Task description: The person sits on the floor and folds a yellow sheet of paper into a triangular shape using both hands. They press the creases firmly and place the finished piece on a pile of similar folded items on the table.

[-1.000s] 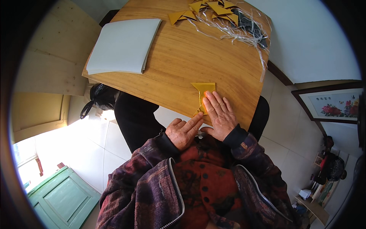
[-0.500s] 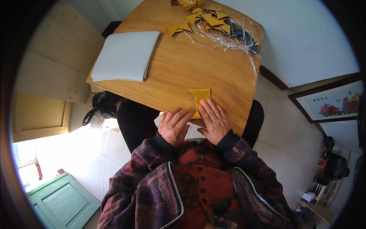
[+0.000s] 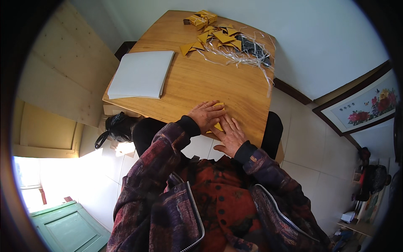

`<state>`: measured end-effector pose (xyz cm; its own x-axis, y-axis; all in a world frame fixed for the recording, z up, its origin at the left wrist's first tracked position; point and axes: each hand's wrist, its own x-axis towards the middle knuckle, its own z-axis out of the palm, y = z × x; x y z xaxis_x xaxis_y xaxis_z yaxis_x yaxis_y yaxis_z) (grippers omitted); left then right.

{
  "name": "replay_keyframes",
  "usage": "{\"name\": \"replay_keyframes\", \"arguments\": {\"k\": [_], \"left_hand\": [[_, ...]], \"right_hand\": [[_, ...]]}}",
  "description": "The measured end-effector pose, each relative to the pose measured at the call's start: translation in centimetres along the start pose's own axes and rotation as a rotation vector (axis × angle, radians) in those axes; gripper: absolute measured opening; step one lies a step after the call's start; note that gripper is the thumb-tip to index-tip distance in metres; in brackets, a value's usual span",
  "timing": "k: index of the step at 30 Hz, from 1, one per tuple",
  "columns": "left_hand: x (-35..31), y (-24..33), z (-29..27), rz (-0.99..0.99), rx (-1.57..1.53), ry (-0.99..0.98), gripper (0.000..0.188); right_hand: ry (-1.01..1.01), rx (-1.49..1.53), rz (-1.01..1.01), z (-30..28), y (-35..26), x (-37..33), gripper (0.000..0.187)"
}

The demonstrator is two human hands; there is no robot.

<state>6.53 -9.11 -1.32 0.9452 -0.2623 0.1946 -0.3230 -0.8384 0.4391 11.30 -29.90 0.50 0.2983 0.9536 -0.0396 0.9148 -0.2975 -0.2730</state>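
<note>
A piece of folded golden-yellow paper (image 3: 216, 127) lies on the wooden table (image 3: 201, 80) at its near edge, mostly covered by my hands. My left hand (image 3: 205, 115) rests flat across its upper part, fingers stretched toward the right. Beside it my right hand (image 3: 232, 137) lies with fingers extended up over the paper's right side, thumb spread apart. The fingertips of both hands nearly meet over the paper. How the paper is folded underneath cannot be made out.
A stack of white sheets (image 3: 140, 74) lies at the table's left. Toward the far right are several folded yellow paper pieces (image 3: 224, 37), a tangle of clear plastic strips (image 3: 239, 58) and a tied yellow bundle (image 3: 202, 18). A black plastic bag (image 3: 119, 127) sits below the left edge.
My left hand has moved up and right from the table's edge onto the paper. My right hand stays on it, and less paper shows. The view has shifted, showing more of the table's far end.
</note>
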Motion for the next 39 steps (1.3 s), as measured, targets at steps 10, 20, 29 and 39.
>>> {"name": "replay_keyframes", "arguments": {"k": [10, 20, 29, 39], "left_hand": [[-0.5, -0.4, 0.5, -0.002, 0.013, -0.029, 0.046], [-0.8, 1.1, 1.1, -0.061, 0.160, 0.051, 0.047], [-3.8, 5.2, 0.4, -0.298, 0.063, 0.113, 0.046], [-8.2, 6.9, -1.6, -0.501, -1.200, 0.582, 0.061]], "right_hand": [[0.073, 0.005, -0.005, 0.2, -1.1, -1.5, 0.079], [0.303, 0.133, 0.072, 0.8, -1.4, -4.4, 0.069], [0.499, 0.109, -0.005, 1.3, -1.5, -2.2, 0.044], [0.449, 1.518, 0.328, -3.5, -2.0, -3.3, 0.036]]}}
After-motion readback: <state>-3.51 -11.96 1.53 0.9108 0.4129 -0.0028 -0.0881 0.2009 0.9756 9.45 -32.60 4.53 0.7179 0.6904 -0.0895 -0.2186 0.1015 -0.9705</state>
